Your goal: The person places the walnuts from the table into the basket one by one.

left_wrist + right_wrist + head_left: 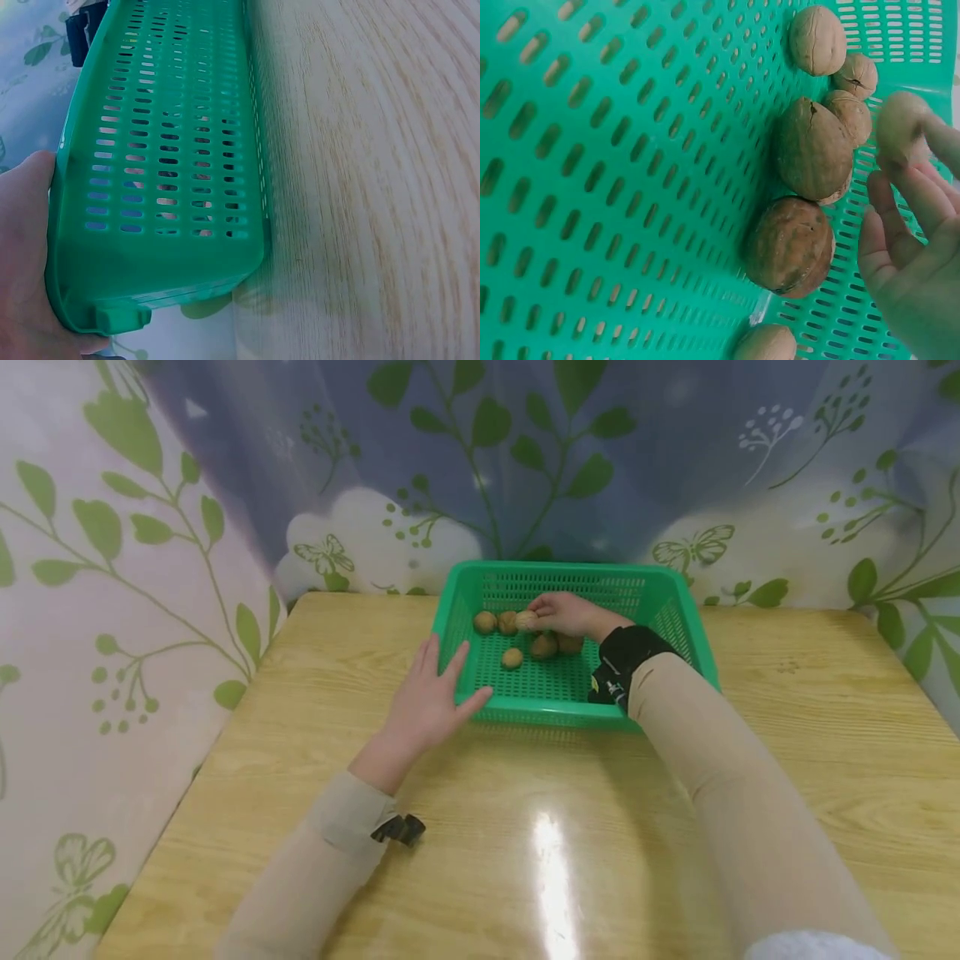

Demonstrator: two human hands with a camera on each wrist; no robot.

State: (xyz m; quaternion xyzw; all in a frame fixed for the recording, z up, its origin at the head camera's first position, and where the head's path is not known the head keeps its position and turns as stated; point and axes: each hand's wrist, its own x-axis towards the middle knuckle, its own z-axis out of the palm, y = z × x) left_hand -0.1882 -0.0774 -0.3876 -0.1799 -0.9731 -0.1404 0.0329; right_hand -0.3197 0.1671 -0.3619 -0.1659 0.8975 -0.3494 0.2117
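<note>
Inside the green plastic basket (555, 710), my right hand (564, 613) pinches a walnut (901, 129) between thumb and fingertips. Several other walnuts lie on the basket floor below and around it: a lone walnut (512, 658) nearest the front, a walnut (485, 622) at the left, and a darker brown walnut (791, 247) by the wall in the right wrist view. My left hand (426, 703) is at the basket's front left corner, fingers spread and straight along the rim. The left wrist view shows that hand (22, 247) against the rim, partly cut off by the frame.
The basket stands near the back edge of a light wooden table (480, 827). Behind and to the left hangs a curtain (420, 460) printed with leaves and butterflies. Dark camera straps (637, 647) sit on the wrists.
</note>
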